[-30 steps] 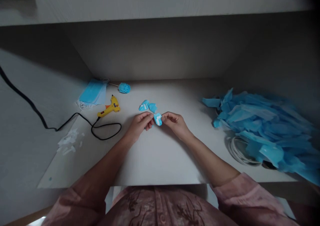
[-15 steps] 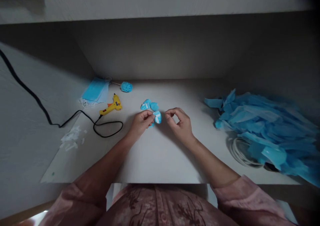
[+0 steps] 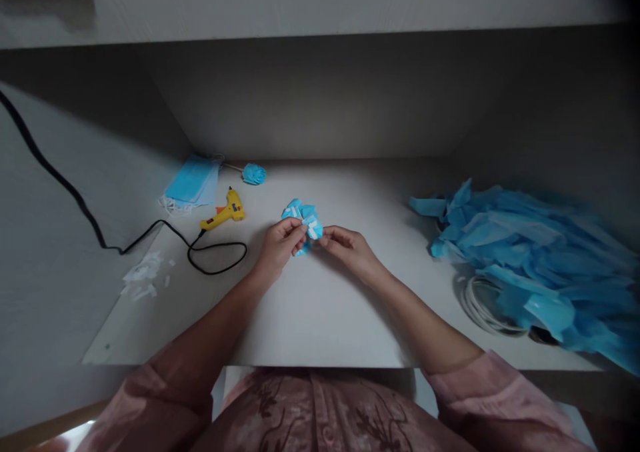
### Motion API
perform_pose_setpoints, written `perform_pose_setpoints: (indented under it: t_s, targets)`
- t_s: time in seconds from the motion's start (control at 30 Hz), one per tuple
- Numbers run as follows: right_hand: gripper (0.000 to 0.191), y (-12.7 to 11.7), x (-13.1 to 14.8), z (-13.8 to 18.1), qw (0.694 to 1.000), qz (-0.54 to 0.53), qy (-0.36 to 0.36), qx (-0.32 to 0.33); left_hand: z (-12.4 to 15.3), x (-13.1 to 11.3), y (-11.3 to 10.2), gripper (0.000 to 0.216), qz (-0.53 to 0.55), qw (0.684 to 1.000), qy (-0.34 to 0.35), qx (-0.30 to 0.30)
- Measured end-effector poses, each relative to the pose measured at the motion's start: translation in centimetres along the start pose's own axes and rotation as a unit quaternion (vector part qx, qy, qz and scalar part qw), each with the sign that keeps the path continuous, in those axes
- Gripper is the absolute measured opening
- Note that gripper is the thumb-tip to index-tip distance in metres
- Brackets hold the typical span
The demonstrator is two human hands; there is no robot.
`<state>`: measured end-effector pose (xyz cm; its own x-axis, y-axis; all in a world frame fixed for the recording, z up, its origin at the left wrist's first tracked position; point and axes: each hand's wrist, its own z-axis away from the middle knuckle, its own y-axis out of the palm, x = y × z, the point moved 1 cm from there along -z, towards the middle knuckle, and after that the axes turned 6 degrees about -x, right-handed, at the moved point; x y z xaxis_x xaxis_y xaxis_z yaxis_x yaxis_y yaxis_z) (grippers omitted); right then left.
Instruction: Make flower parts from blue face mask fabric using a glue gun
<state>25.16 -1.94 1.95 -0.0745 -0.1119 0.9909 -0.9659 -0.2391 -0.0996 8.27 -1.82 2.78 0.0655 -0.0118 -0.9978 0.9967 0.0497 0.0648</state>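
Observation:
Between thumb and fingers, my left hand (image 3: 281, 247) pinches a small blue petal piece (image 3: 314, 228) with white strips on its face. My right hand (image 3: 350, 251) has its fingertips closed at the right edge of that same piece. Just behind them, more blue petal pieces (image 3: 295, 207) lie on the white desktop, one also bearing a white strip. Another blue bit (image 3: 302, 249) shows below my left fingertips, partly covered by the hand.
Left of my hands lies a yellow glue gun (image 3: 225, 212) with a looping black cord (image 3: 220, 273). White scraps (image 3: 144, 272), blue face masks (image 3: 192, 180) and a blue fabric rose (image 3: 254, 174) lie around it. At right are a blue material heap (image 3: 530, 245) and tape rolls (image 3: 480, 305).
My right hand has moved left from an empty curled pose to the petal piece's edge. The left hand still pinches the piece, now slightly higher.

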Motion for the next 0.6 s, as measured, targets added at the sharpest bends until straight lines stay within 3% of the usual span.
perform_pose_setpoints:
  t_s: [0.23,0.33,0.47,0.6]
  targets:
    - [0.028,0.3,-0.5,-0.1,0.999,-0.03,0.015,-0.043,0.1,0.3,0.1,0.021,-0.004,1.0,-0.005,0.016]
    - [0.028,0.1,-0.2,0.0,0.998,-0.015,0.009,-0.058,0.1,0.4,0.0,0.018,-0.015,1.0,0.011,-0.006]
    - [0.027,0.0,-0.1,0.0,0.996,-0.013,0.012,-0.082,0.6,0.1,0.0,0.013,-0.125,0.979,0.147,-0.062]
    - [0.026,0.1,-0.1,0.0,0.997,-0.023,0.005,-0.076,1.2,0.0,0.3,0.008,-0.279,0.915,0.289,-0.027]
